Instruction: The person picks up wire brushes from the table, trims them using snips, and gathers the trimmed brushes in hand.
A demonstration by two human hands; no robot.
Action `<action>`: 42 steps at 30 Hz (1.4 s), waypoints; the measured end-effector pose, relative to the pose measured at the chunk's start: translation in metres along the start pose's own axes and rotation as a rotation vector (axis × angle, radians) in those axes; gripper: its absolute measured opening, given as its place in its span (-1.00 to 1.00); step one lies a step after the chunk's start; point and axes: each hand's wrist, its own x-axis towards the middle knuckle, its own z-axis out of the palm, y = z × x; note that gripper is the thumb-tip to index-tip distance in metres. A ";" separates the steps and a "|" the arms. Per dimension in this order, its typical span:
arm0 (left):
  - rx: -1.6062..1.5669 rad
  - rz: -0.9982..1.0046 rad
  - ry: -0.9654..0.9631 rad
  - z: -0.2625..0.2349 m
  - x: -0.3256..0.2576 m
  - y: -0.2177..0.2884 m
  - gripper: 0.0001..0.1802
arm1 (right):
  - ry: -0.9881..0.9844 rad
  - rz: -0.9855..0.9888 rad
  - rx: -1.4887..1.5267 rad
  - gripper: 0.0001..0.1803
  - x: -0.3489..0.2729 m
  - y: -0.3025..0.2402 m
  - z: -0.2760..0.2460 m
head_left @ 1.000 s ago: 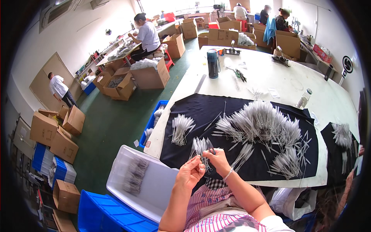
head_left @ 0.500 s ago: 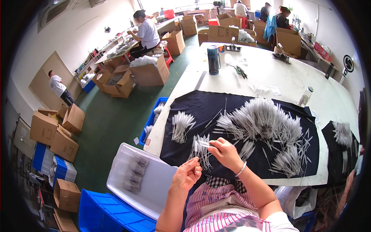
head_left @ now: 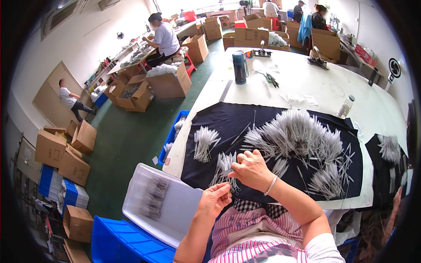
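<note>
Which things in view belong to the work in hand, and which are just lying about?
Seemingly in use:
- left hand, pinching a thin piece
- right hand, hold unclear
- white-tipped wire pieces
- black cloth beneath them

Seemingly lying about:
- dark flask
- glass jar
- flat grey strip
- black-handled tool

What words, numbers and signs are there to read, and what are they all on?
There are none I can read out.
Brown box on the left: dark printing, too small and blurred.
Brown box at the top middle: faint printing, too small.
Striped apron: blue marks, too unclear.
Round black thing on the right: a white swirl, no clear letters.
</note>
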 end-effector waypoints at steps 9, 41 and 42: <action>0.964 0.514 0.354 -0.004 0.030 0.001 -0.78 | 0.341 0.547 0.513 -0.69 -0.039 0.023 0.006; 2.238 0.832 0.285 0.083 0.094 -0.141 -0.82 | 0.605 1.293 1.716 -0.85 -0.162 0.042 0.037; 2.255 0.863 0.278 0.084 0.092 -0.141 -0.82 | 0.615 1.293 1.710 -0.85 -0.163 0.042 0.036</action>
